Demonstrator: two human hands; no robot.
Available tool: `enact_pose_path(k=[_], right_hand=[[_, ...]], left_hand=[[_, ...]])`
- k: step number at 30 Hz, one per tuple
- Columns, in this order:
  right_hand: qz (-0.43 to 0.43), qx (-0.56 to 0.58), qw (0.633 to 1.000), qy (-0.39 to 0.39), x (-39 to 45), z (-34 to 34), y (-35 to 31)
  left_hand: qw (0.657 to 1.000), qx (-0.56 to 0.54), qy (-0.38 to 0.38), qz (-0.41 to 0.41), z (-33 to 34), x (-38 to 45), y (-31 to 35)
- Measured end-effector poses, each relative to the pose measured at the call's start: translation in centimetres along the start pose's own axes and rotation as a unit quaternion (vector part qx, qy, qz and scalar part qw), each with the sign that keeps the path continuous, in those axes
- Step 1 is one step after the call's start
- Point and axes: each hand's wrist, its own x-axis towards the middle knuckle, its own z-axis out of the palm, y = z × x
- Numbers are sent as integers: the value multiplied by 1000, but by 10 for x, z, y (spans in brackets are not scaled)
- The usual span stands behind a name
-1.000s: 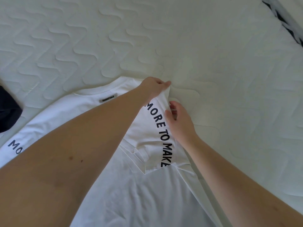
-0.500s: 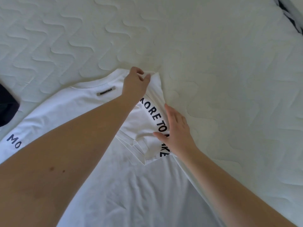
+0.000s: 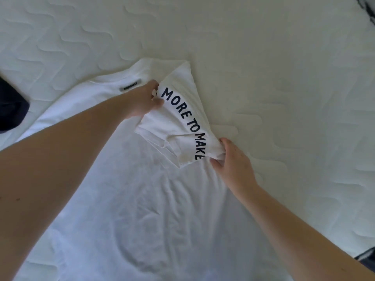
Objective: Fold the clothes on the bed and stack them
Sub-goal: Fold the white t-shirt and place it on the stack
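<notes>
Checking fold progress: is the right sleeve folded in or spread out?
Folded in: the sleeve lies over the white T-shirt, held by both hands, left and right.

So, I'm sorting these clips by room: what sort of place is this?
Probably a bedroom: a quilted white mattress fills the view, with a white T-shirt spread on it and a dark garment at its left edge.

My shirt [image 3: 146,199] is soft white matt cloth, creased, with black print; at twelve o'clock the mattress [image 3: 263,57] is quilted, cream, matt fabric.
</notes>
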Motion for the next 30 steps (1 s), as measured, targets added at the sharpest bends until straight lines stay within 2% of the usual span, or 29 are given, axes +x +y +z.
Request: enact_pose_path(k=[2, 5, 9, 12, 14, 16, 18, 20, 23, 24, 28, 30], right_hand=[[3, -23, 1000, 12, -5, 0, -1], [16, -76, 997, -12, -16, 1, -1], [34, -95, 994, -30, -35, 1, 8], [54, -88, 993, -48, -49, -1, 16], [81, -87, 989, -90, -60, -3, 22], [111, -37, 985, -123, -73, -7, 32], [120, 19, 985, -125, -87, -11, 40], [114, 50, 982, -143, -100, -17, 48], [128, 186, 953, -200, -115, -26, 54], [138, 231, 939, -212, -119, -29, 56], [216, 385, 860, -256, -134, -37, 63], [213, 386, 854, -275, -138, -38, 67]], left_hand=[[997, -15, 77, -22, 2, -6, -6], [987, 0, 159, -24, 7, -15, -15], [958, 89, 271, -23, 34, -37, -10], [935, 83, 337, 72, 74, -68, 18], [949, 13, 304, 80, 112, -93, 38], [978, -35, 204, 14, 151, -117, 53], [986, -129, 101, -41, 185, -134, 63], [961, -258, 42, -87, 210, -141, 72], [880, -448, 2, -155, 225, -138, 85], [865, -474, -3, -167, 227, -136, 88], [850, -489, -10, -196, 227, -134, 95], [843, -500, -2, -197, 226, -137, 97]])
